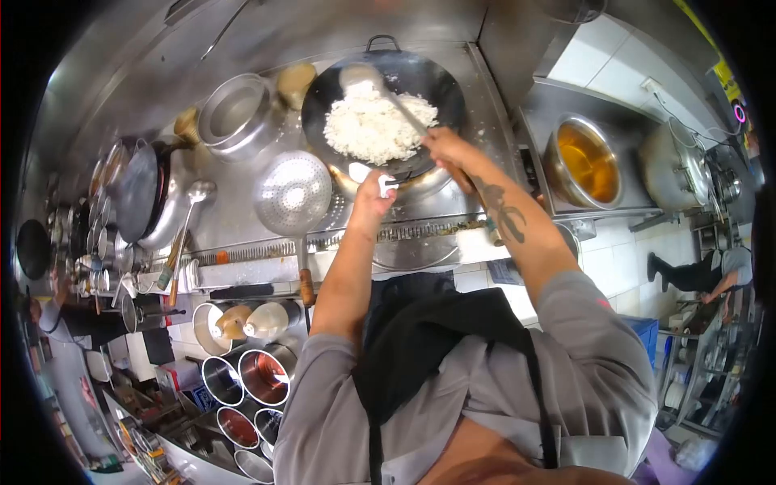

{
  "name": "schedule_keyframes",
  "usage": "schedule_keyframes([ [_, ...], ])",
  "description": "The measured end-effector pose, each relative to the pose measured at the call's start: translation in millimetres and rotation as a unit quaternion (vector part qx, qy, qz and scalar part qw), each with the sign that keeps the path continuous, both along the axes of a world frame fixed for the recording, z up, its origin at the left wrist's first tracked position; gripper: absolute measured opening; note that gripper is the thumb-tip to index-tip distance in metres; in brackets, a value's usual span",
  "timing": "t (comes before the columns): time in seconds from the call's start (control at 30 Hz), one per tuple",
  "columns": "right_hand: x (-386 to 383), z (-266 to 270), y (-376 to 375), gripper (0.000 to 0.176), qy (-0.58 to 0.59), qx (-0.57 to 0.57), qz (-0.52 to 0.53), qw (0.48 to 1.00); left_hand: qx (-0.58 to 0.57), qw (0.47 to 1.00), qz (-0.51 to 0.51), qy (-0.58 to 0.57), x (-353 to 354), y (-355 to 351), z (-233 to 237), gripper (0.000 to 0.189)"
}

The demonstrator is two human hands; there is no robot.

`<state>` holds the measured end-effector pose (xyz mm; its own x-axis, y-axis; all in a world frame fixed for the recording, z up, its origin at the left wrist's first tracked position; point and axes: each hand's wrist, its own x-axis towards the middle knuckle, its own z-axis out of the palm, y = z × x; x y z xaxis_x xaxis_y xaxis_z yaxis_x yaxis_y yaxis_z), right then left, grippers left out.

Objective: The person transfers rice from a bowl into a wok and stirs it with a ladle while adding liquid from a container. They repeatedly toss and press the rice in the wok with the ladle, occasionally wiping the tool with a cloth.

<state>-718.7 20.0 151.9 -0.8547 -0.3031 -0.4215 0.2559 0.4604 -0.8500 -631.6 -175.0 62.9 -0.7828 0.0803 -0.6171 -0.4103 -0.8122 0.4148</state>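
A dark wok [444, 85] sits on the stove and holds a heap of white rice [376, 125]. My right hand [446, 148] is closed round the handle of a metal ladle [361, 78], whose bowl lies at the far side of the rice. At the wok's near edge, my left hand [376, 194] is closed on the wok's near handle with a white cloth [383, 179] between. Left of the wok lies a perforated strainer [293, 192], its wooden handle pointing toward me.
Metal bowls [234, 113] stand at the left back, with a ladle [200, 191] nearer. A pot of amber liquid [584, 162] is at the right. Sauce containers [265, 376] stand lower left. Another person [723, 271] is at the far right, another [61, 319] at the far left.
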Motion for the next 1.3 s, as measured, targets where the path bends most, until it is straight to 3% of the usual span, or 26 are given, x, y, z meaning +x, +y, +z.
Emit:
schedule_keyframes([
  [0.07, 19, -24, 7, 0.024, 0.129, 0.009, 0.13, 0.983, 0.002, 1.0, 0.011, -0.016, 3, 1, 8, 0.007],
  [0.13, 66, 34, 42, 0.032, 0.094, 0.071, 0.158, 0.98, 0.01, 0.999, 0.03, -0.042, 1, 3, 15, 0.007],
  [0.2, 58, 32, 100, 0.033, 0.314, 0.108, 0.274, 0.903, 0.017, 0.999, 0.018, -0.034, -2, -1, 11, 0.008],
  [0.27, 61, 88, 126, 0.042, 0.255, 0.318, 0.271, 0.872, 0.031, 0.999, -0.015, -0.016, -6, -4, -5, 0.008],
  [0.37, 85, 130, 107, 0.044, 0.243, 0.418, 0.276, 0.83, 0.048, 0.997, 0.055, -0.006, 47, 38, 47, 0.005],
  [0.47, 115, 160, 119, 0.044, 0.283, 0.38, 0.349, 0.809, 0.047, 0.998, 0.014, -0.035, 109, 54, 123, 0.006],
  [0.5, 113, 165, 133, 0.043, 0.244, 0.33, 0.34, 0.846, 0.023, 0.995, 0.043, -0.082, 112, 55, 143, 0.008],
  [0.6, 94, 154, 141, 0.039, 0.267, 0.349, 0.311, 0.843, 0.077, 0.996, 0.04, -0.034, 67, 35, 106, 0.006],
  [0.63, 83, 119, 144, 0.039, 0.367, 0.356, 0.283, 0.811, 0.086, 0.991, 0.053, 0.084, 74, 42, 76, 0.006],
  [0.73, 113, 120, 123, 0.032, 0.42, 0.411, 0.225, 0.778, 0.018, 0.999, -0.001, -0.042, 141, 59, -1, 0.016],
  [0.8, 114, 144, 130, 0.036, 0.427, 0.381, 0.23, 0.787, -0.001, 0.999, -0.031, -0.009, 175, 69, 38, 0.02],
  [0.83, 116, 146, 137, 0.039, 0.434, 0.357, 0.233, 0.793, 0.047, 0.999, -0.005, -0.014, 163, 60, 46, 0.021],
  [0.93, 144, 179, 143, 0.042, 0.375, 0.317, 0.27, 0.828, -0.085, 0.983, -0.029, 0.157, 106, 36, 58, 0.014],
  [1.03, 147, 201, 167, 0.043, 0.326, 0.263, 0.321, 0.85, -0.031, 0.998, 0.002, 0.062, 83, 43, 92, 0.012],
  [1.07, 141, 195, 174, 0.044, 0.294, 0.252, 0.332, 0.86, 0.018, 0.997, 0.028, -0.062, 101, 48, 122, 0.011],
  [1.13, 125, 184, 184, 0.045, 0.225, 0.235, 0.351, 0.878, 0.027, 0.999, 0.032, -0.018, 96, 41, 134, 0.012],
  [1.17, 110, 148, 187, 0.042, 0.283, 0.214, 0.348, 0.868, 0.041, 0.998, 0.046, 0.002, 85, 35, 122, 0.012],
  [1.2, 115, 134, 176, 0.04, 0.282, 0.266, 0.316, 0.866, 0.054, 0.996, 0.061, 0.026, 81, 32, 107, 0.013],
  [1.23, 116, 129, 157, 0.038, 0.287, 0.319, 0.281, 0.858, 0.069, 0.994, 0.042, 0.078, 91, 38, 52, 0.014],
  [1.3, 120, 123, 143, 0.034, 0.333, 0.375, 0.234, 0.833, 0.054, 0.998, -0.022, 0.015, 124, 42, -11, 0.008],
])
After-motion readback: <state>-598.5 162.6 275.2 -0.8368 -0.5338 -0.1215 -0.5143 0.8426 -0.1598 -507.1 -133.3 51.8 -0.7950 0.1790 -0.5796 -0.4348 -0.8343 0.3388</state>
